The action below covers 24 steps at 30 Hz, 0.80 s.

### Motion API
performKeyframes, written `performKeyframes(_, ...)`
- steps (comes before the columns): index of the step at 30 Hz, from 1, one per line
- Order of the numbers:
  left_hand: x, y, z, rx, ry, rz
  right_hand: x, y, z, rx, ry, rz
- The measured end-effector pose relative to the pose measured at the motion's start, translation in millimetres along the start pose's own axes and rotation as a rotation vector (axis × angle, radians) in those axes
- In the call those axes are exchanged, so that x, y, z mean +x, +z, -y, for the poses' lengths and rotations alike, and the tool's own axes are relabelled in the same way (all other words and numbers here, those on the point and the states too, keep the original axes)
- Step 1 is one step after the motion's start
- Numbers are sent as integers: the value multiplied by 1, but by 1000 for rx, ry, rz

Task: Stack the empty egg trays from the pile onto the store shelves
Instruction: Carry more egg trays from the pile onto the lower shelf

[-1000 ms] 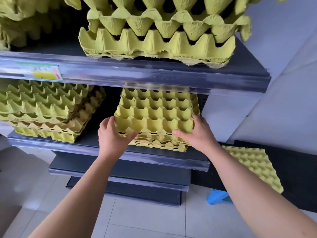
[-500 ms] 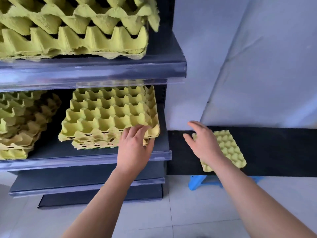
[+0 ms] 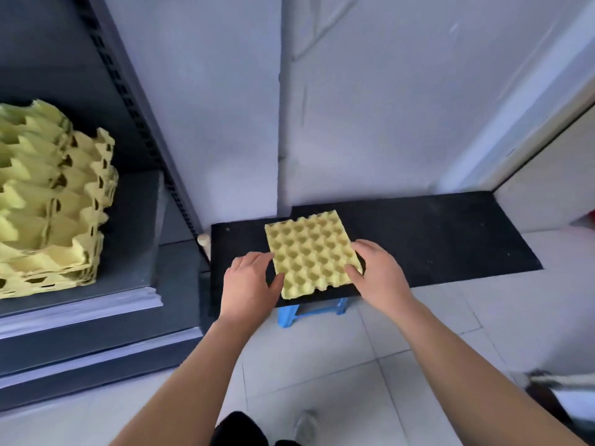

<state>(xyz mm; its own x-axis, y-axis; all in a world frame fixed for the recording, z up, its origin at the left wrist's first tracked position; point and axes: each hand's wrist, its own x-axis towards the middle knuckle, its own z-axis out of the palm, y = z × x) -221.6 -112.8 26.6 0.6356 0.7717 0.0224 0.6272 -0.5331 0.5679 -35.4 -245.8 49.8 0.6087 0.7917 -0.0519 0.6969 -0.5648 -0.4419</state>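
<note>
A single yellow egg tray (image 3: 309,252) lies cups-up on a blue stool (image 3: 289,313) in front of the wall. My left hand (image 3: 249,284) holds its near left edge, thumb against the rim. On the near right corner, my right hand (image 3: 376,272) grips with its thumb on top of the tray. At the far left, a stack of yellow egg trays (image 3: 48,204) sits on a dark shelf (image 3: 135,252).
A black strip (image 3: 450,233) runs along the base of the white wall behind the stool. The shelf's slotted upright (image 3: 141,133) stands between the shelf and the wall. Lower shelf edges (image 3: 96,355) jut out at the left. White floor tiles lie below.
Both hands left the stack on the shelf and moved right and down to the single tray on the stool. The view swung right with them.
</note>
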Motion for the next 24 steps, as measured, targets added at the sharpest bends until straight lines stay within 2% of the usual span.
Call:
performKeyframes(7,55,83,-1,3,-201,180,50,18,-78,3,94,84)
performKeyframes(14,114,165,19,-48,-434,379,112,67,-140,43,157,230)
performKeyframes(24,146,264,67,15,-714,484,183,158,-220,49,234,473)
